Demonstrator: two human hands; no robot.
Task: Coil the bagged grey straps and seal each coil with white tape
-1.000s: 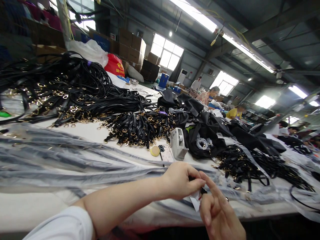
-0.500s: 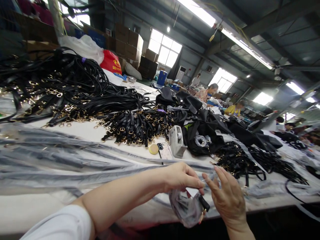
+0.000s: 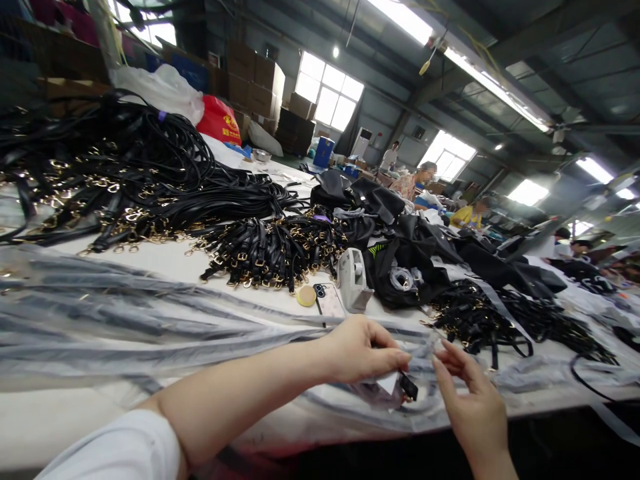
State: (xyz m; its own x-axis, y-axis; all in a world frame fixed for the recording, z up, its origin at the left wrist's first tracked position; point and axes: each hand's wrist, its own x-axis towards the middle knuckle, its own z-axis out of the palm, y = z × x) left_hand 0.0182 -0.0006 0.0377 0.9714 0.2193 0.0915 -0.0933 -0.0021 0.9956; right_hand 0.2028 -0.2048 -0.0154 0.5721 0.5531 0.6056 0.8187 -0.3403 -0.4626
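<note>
My left hand (image 3: 367, 350) grips a coiled black strap in clear plastic wrap (image 3: 383, 393). The strap's black end (image 3: 409, 385) with a gold clasp sticks out below my fingertips, and a white paper piece shows beside it. To its right, my right hand (image 3: 473, 393) is apart from the coil, its thumb and forefinger closed near a clear, whitish scrap; what they pinch is too small to name. Under both hands lie long plastic-wrapped straps (image 3: 150, 343) along the front of the table.
A white tape dispenser (image 3: 354, 283) stands beyond my hands, beside a phone (image 3: 329, 301) and a yellow round disc (image 3: 307, 296). Piles of black straps (image 3: 260, 250) with gold buckles and black bags (image 3: 410, 273) cover the table behind. Several people work farther back.
My right hand has moved slightly right and down, its spread fingers drawing together. The coil in my left hand has tilted and less of it hangs in view.
</note>
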